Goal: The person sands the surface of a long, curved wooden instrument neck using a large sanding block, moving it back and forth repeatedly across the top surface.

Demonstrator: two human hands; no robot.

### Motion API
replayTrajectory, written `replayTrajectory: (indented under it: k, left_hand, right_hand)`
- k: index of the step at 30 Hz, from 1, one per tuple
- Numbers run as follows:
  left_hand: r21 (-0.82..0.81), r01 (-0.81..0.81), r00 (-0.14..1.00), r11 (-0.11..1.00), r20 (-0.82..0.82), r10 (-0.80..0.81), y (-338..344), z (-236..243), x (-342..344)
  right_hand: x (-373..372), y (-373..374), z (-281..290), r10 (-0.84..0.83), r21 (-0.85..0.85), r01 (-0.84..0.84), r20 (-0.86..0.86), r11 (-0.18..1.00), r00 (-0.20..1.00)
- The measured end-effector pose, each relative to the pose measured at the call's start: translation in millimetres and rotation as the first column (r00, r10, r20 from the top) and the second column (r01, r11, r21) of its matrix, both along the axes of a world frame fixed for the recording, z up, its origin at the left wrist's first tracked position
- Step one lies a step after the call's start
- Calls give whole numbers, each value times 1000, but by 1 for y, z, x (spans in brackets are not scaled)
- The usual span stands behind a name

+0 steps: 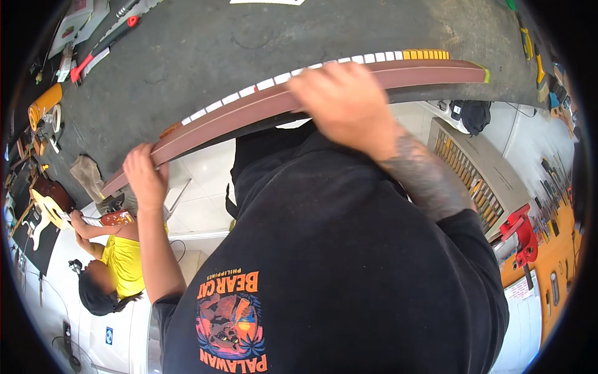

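Note:
A long reddish-brown bar lies across the near edge of the dark bench, curved by the lens, with a pale line along it and a green tip at its right end. My left hand grips it near its left end, fingers curled over the top. Farther right, my right hand is closed over the bar, slightly blurred, its fingertips partly hidden. Along the bar's far side runs a row of small white blocks, turning yellow toward the right. A small brown wooden piece shows at that row's left end.
The dark bench top stretches beyond the bar. A red-handled tool and an orange roll lie at far left. Another person in yellow handles a cream-bodied guitar. A red clamp is at right.

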State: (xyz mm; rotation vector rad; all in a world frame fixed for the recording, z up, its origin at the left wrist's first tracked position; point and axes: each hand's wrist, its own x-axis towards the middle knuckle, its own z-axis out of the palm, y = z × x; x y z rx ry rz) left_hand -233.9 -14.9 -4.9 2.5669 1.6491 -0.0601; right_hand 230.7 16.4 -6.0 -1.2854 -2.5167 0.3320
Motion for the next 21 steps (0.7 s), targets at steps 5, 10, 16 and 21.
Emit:
replayTrajectory:
  k: [5,10,16,21]
  left_hand:
    - [-15,76,991,997,114,-74,13,-1,197]
    - [-45,27,996,999,89,-23,17,3,162]
    - [60,-46,998,997,35,44,3,2,9]
    - [39,9,998,999,68,-11,11,-4,179]
  right_hand:
    - [176,11,14,-31,-4,31,132,1000,991]
    - [141,4,4,-8,4,8,30,1000,1000]
    - [-5,-4,1,-5,-27,5,-21,1000,1000]
    - [156,11,5,-4,-31,9,148,999,989]
